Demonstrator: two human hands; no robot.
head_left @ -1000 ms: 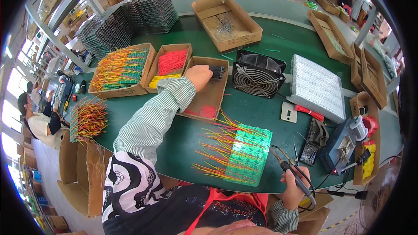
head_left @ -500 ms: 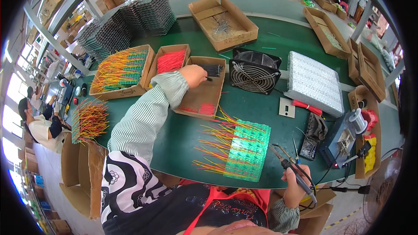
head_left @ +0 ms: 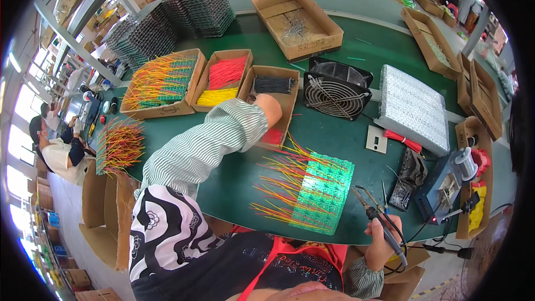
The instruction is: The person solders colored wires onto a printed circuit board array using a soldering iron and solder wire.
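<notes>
My right hand is wrapped around a soldering iron, its tip angled up and left beside the green circuit board panel. Rows of red and yellow wires stick out from the panel's left part. My left hand reaches over a cardboard tray, its fingers hidden behind the hand and sleeve. Black wires lie at the tray's far end and red wires at its near end.
A box of wired boards and one of red and yellow wires stand left. A black fan, a bubble-wrapped block and a blue soldering station are on the right. Stacked boards rise behind.
My left hand has moved from beside the black wires toward the middle of the tray, its wrist turning. The view has shifted slightly; my right hand keeps the soldering iron beside the panel.
</notes>
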